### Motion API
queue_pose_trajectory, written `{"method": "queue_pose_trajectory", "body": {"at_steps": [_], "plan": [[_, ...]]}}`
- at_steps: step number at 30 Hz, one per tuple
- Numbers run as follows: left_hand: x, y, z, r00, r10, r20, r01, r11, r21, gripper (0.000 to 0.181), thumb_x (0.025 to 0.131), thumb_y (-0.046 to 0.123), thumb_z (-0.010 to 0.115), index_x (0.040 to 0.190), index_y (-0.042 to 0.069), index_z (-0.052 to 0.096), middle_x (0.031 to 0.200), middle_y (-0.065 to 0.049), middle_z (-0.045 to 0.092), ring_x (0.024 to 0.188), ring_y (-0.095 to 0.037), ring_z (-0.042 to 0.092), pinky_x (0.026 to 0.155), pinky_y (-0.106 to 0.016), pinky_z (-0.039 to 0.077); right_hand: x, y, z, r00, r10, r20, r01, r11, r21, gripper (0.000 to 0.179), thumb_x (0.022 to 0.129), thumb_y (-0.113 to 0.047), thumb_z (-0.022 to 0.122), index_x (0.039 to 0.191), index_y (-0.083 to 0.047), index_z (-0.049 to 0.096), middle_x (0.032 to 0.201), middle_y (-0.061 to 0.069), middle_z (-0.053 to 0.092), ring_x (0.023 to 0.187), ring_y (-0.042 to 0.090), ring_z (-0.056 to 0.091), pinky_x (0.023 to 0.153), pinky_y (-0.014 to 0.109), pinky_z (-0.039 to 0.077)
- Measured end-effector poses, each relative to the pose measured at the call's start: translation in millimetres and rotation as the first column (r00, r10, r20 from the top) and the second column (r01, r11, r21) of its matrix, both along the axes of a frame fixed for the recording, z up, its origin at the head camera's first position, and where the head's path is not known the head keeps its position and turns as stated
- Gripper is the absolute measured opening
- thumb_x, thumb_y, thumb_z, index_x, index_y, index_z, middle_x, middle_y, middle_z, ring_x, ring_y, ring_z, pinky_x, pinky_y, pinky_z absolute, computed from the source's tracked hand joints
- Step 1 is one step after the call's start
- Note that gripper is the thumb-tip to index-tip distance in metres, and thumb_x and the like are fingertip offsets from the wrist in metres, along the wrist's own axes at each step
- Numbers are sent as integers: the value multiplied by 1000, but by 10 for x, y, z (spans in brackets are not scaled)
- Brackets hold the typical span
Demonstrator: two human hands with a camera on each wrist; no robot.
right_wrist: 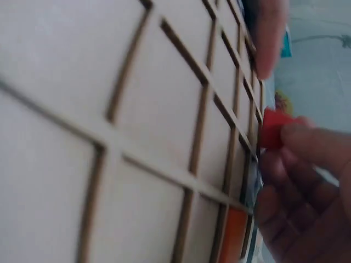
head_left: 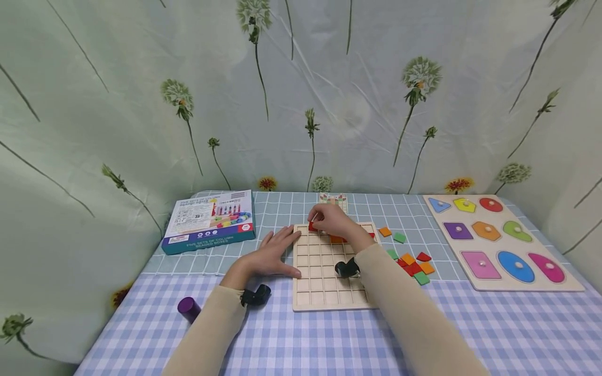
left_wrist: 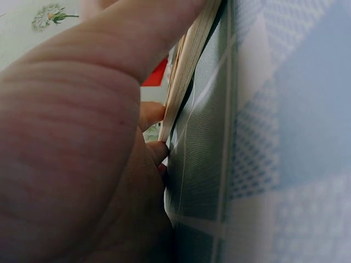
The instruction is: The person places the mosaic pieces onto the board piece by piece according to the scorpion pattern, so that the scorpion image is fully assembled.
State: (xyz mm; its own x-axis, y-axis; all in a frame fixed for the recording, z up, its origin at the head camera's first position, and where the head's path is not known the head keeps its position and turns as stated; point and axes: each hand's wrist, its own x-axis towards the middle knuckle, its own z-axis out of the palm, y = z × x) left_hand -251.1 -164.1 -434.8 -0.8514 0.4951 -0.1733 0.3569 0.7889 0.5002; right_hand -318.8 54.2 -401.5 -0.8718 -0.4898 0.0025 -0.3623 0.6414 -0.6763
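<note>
A wooden grid board (head_left: pixel 308 300) with square cells lies on the table in front of me. Between thumb and fingers, my right hand (head_left: pixel 331 219) pinches a red tile (right_wrist: pixel 274 127) at the board's far left corner. Spread along the board's left edge, my left hand (head_left: pixel 273 255) touches it with thumb and fingertips. An orange tile (head_left: pixel 336 239) sits in a cell near the far side, and a bit of red tile (head_left: pixel 372 235) shows at the right, beyond my wrist. My right forearm hides part of the grid.
Loose green, orange and red tiles (head_left: pixel 413 268) lie right of the board. Behind it is a patterned card (head_left: pixel 340 201). A knobbed shape puzzle (head_left: pixel 475 261) is at far right, a bead-set box (head_left: pixel 207 219) at back left, and a purple cylinder (head_left: pixel 189 309) beside my left sleeve.
</note>
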Motion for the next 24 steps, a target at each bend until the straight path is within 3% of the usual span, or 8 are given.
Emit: {"method": "queue_pose_trajectory", "body": {"at_steps": [5,12,20,24], "plan": [[2,6,12,1000,-4,4,4,1000,9,109,78,57,79,161,17,22,171,-6,6,159,-26,0,126,-56,-5,3,-79,-22,999,10,-49,-5,993,116,13,93,-2,60,102,-8,67,89,8,67,72,15,54,64,24,44],[8,8,11,1000,4,-2,-4,1000,-11,108,78,57,79,161,18,22,171,-6,7,159,-26,0,126,-56,-4,26,-140,-41,993,17,-119,9,976,216,12,94,-6,62,102,-8,71,93,8,69,78,17,58,74,31,50],[3,5,2,1000,1,-11,-1,1000,-13,109,78,56,79,161,16,22,170,-8,8,159,-27,1,126,-57,-3,33,-145,-75,991,9,-131,20,976,216,13,94,-5,62,104,-8,69,91,7,66,77,16,56,72,30,48],[4,3,0,1000,8,-4,-8,1000,-17,109,77,57,79,161,18,22,171,-6,7,159,-26,-1,126,-56,-5,36,-143,-81,994,-7,-113,28,983,183,13,94,-5,63,103,-8,72,96,8,70,83,17,60,79,33,52]]}}
